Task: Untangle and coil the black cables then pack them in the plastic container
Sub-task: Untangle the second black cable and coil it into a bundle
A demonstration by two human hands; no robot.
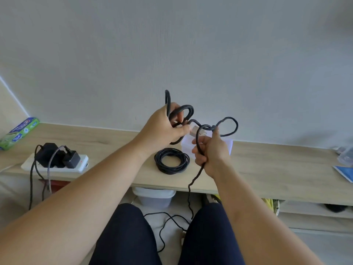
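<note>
Black cable (237,125) is held up at the middle of the view, in front of the wall and above the wooden shelf (267,169). The left hand (164,127) curls its fingers round two loops that rise toward twelve o'clock. The right hand (212,152), at three o'clock of the left, is closed in a fist round the strand, and a loop sticks out at its one o'clock. Below the fist the cable hangs toward six o'clock, down to the floor between the knees. A coiled cable (172,160) lies flat on the shelf at nine o'clock of the right hand. The plastic container (230,146) stands just behind that hand, partly hidden. A power strip (57,167) with black chargers (49,153) sits well off at nine o'clock.
</note>
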